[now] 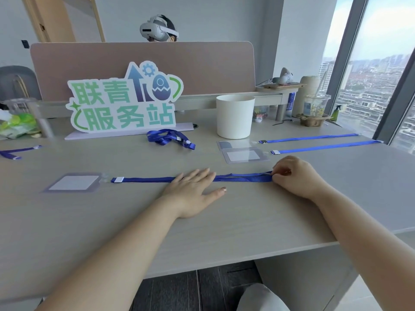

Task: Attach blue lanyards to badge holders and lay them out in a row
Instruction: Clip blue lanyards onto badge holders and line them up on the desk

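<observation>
A clear badge holder (74, 182) with a white card lies at the left of the desk, joined to a blue lanyard (146, 179) stretched straight to the right. My left hand (193, 191) lies flat on the lanyard's middle, fingers straight. My right hand (294, 176) pinches the lanyard's far right end with curled fingers. Two more badge holders (243, 156) (233, 144) lie beyond, each with a blue lanyard (325, 148) (310, 138) running right. A loose tangled lanyard (168, 136) rests near the sign. Another lanyard (13, 152) sits at the far left edge.
A white bucket (234, 115) stands behind the finished badges. A green-lettered sign (123, 99) stands against the pink divider (202, 63). A plastic cup (315, 106) and clutter crowd the back right by the window. A person with a headset (158, 29) sits behind the divider.
</observation>
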